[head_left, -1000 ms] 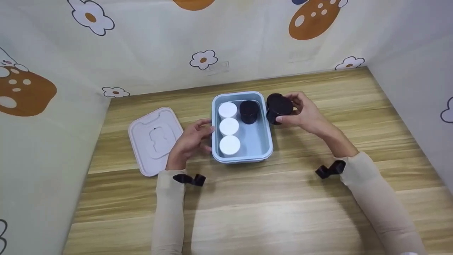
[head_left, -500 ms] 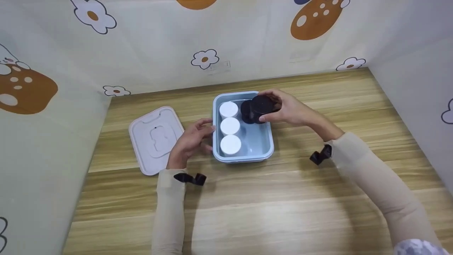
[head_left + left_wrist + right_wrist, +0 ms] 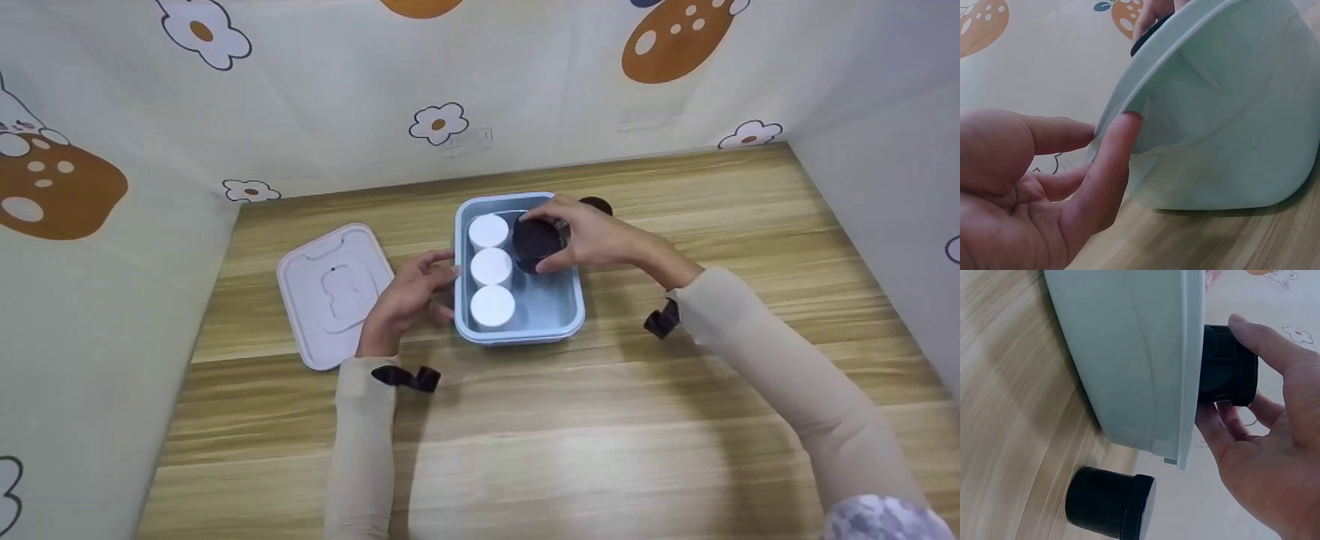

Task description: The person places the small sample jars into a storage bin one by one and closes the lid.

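In the head view, a light blue plastic bin (image 3: 519,335) stands on the table. Three white-lidded jars (image 3: 491,267) line its left side. My right hand (image 3: 592,232) grips a black lidded jar (image 3: 537,238) between thumb and fingers, over the bin's far right part. The right wrist view shows this jar (image 3: 1221,365) partly above the rim. The black jar seen earlier inside the bin is hidden behind it. A further black jar (image 3: 1103,500) stands on the table beyond the bin's right side. My left hand (image 3: 409,292) touches the bin's left wall with loosely extended fingers.
A pale flat lid (image 3: 334,296) lies on the wooden table (image 3: 555,442), left of the bin and partly behind my left hand. Patterned sheeting (image 3: 337,105) walls the table at the back and both sides.
My right hand has carried the black jar leftward from beside the bin to over its inside. The other black jar outside now shows behind the hand. The left hand keeps its place.
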Demonstrator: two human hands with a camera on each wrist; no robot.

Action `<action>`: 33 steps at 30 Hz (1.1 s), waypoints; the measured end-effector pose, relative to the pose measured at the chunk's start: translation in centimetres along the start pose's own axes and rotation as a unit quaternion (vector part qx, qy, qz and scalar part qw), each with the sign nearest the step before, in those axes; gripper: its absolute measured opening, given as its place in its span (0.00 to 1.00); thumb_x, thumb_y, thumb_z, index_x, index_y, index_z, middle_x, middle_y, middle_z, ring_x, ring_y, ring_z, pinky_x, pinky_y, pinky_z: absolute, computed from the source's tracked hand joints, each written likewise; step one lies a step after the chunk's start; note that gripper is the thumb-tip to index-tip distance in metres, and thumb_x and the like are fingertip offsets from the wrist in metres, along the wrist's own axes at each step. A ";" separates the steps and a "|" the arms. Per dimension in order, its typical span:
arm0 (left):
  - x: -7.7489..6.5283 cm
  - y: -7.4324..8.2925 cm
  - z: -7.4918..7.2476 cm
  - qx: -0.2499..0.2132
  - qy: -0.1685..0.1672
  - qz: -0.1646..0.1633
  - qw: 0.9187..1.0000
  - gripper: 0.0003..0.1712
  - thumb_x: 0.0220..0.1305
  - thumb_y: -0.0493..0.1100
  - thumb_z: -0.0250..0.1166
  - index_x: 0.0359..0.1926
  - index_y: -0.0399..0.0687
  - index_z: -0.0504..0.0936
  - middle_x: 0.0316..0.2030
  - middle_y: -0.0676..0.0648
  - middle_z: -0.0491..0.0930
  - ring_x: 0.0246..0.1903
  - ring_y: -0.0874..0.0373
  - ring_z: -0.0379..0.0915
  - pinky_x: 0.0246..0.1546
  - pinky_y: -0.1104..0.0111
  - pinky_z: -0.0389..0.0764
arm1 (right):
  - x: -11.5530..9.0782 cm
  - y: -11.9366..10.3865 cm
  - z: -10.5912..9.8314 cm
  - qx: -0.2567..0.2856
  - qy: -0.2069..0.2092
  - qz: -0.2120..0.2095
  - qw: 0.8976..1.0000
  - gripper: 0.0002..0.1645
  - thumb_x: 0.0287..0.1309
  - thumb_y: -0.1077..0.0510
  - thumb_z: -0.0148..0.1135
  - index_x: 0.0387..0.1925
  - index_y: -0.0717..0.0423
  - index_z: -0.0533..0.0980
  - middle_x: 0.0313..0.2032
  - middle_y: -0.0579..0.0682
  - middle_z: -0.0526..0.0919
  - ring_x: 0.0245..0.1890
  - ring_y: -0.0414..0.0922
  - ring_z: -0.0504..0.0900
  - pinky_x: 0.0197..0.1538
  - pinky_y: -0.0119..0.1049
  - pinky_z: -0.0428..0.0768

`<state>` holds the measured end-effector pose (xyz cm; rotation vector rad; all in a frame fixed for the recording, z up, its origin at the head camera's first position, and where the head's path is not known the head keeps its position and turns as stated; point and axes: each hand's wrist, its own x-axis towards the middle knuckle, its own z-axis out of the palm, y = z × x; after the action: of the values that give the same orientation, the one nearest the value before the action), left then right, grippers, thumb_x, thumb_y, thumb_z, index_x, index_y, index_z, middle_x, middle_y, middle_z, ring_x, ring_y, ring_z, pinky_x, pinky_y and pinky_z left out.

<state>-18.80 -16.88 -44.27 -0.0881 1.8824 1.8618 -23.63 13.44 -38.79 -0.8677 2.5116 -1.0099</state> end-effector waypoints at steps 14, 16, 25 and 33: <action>0.0 0.1 0.0 -0.006 -0.003 0.002 1.000 0.26 0.74 0.42 0.57 0.70 0.44 0.66 0.51 0.40 0.81 0.43 0.55 0.82 0.22 0.67 0.88 | 0.4 -0.2 0.7 -0.063 -0.049 -0.050 0.996 0.42 0.46 0.58 0.78 0.65 0.56 0.73 0.59 0.60 0.76 0.59 0.54 0.74 0.68 0.51 0.73; 0.0 0.1 0.0 -0.006 -0.004 0.001 1.000 0.26 0.74 0.42 0.57 0.70 0.45 0.66 0.51 0.40 0.81 0.43 0.55 0.82 0.22 0.67 0.88 | 0.5 -0.2 0.8 -0.073 -0.054 -0.050 0.995 0.43 0.45 0.59 0.79 0.65 0.57 0.73 0.59 0.61 0.75 0.60 0.55 0.73 0.70 0.51 0.72; 0.0 0.1 0.0 0.002 -0.006 0.000 1.000 0.27 0.74 0.43 0.58 0.70 0.43 0.65 0.51 0.40 0.81 0.42 0.54 0.83 0.22 0.66 0.87 | 0.8 -0.4 1.2 -0.124 -0.067 -0.039 0.989 0.45 0.43 0.60 0.81 0.65 0.61 0.73 0.59 0.64 0.69 0.61 0.58 0.72 0.71 0.52 0.73; 0.0 0.0 0.0 0.001 -0.004 0.000 1.000 0.28 0.74 0.42 0.58 0.71 0.43 0.64 0.53 0.39 0.80 0.46 0.52 0.81 0.22 0.68 0.87 | 0.9 -0.4 2.1 -0.165 -0.065 -0.045 0.983 0.44 0.45 0.63 0.79 0.65 0.66 0.72 0.59 0.66 0.70 0.62 0.58 0.69 0.70 0.51 0.73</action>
<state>-18.77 -16.85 -44.27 -0.0804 1.8797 1.8581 -23.17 11.60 -40.06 -1.1090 2.5856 -0.5450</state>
